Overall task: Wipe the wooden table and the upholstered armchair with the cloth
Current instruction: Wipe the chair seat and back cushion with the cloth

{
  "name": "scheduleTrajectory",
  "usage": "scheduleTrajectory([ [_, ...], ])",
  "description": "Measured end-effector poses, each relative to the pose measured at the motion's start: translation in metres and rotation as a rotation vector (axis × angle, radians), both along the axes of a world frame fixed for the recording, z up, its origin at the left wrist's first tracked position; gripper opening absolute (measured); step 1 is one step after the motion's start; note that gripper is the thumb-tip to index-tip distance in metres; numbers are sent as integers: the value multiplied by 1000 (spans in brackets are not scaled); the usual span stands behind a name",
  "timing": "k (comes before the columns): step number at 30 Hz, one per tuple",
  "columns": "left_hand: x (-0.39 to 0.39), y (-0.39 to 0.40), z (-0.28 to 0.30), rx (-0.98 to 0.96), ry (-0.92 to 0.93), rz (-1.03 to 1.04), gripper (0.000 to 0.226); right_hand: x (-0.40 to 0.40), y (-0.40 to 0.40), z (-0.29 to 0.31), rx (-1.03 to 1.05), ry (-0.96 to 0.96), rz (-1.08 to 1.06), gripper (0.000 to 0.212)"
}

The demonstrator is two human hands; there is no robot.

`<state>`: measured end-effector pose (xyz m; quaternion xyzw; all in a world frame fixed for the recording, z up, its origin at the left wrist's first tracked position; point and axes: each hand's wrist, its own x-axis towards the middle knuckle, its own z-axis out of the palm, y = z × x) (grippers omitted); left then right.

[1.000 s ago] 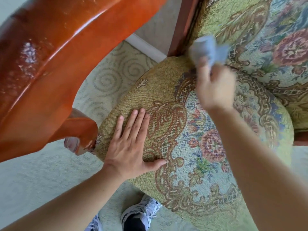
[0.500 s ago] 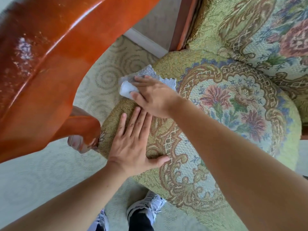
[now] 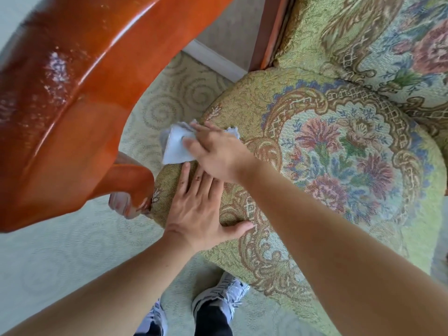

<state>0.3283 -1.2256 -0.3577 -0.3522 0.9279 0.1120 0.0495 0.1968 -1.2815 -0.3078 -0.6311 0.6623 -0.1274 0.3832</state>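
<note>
- Head view, right hand: I am pressing the right hand point(image 3: 218, 154) down on the cloth point(image 3: 177, 144), fingers laid out nearly straight on top of it, not curled round it. The flat palm is spreading pressure over a wide patch of fabric, which suits wiping better than a pinch would.
- Head view, cloth: the pale, crumpled cloth is lying on the left front edge of the seat cushion point(image 3: 339, 166), part of it overhanging toward the carpet point(image 3: 60, 251). I judge this placement lets the stroke cover the rounded rim of the seat.
- Head view, left hand: I am resting the left hand point(image 3: 201, 214) flat on the cushion just beside the cloth, fingers spread and thumb out to the side. It is holding nothing; it is probably bracing my lean and keeping the upholstery taut under the wiping hand.
- Head view, armchair: the upholstered armchair point(image 3: 378, 52) is filling the right of the frame, its floral backrest rising behind the seat.
- Head view, woodwork: a glossy orange-brown wooden piece point(image 3: 80, 98) is crossing the upper left, very near the lens; whether it belongs to the tabletop or the chair I cannot tell. Whitish smears are showing on it.
- Head view, stance: my shoes point(image 3: 220, 294) are standing on the carpet in front of the seat.
</note>
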Motion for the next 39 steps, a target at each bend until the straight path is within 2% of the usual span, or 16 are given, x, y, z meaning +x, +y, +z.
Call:
scheduleTrajectory([
  [3,1,1,-2,-27,33,4,127,-17,-8,25,80,-375,-502,39],
  [6,1,2,-3,-48,75,13,128,-52,-6,49,-42,-541,-816,42],
  [8,1,2,-4,-57,80,12,127,-83,3,62,-207,-516,-941,47],
  [10,1,3,-4,-64,67,11,127,-113,13,70,-398,-417,-1081,36],
  [12,1,3,-4,-65,52,12,127,-135,23,68,-564,-179,-1168,41],
  [14,1,3,-4,-66,46,10,127,-140,34,58,-606,182,-1109,48],
  [15,1,3,-5,-67,46,8,127,-136,40,49,-569,307,-1006,47],
  [16,1,3,-5,-67,48,7,127,-129,48,35,-468,351,-885,45],
  [18,1,2,-6,-68,49,0,127,-108,67,10,-254,372,-595,44],
  [19,2,2,-5,-67,48,-5,127,-97,77,3,-235,369,-489,45],
  [23,0,1,-2,-48,71,-7,123,-74,122,-3,-312,263,-318,52],
  [26,-19,-1,2,-26,121,-48,114,-75,161,-3,-341,274,-231,52],
  [33,-94,3,13,-58,131,-255,105,-107,240,-6,-309,392,-328,50],
  [36,-124,23,12,-68,152,-367,104,-115,274,-7,-313,475,-579,49],
  [39,-154,45,12,-59,171,-438,104,-102,301,-9,-198,450,-989,53],
])
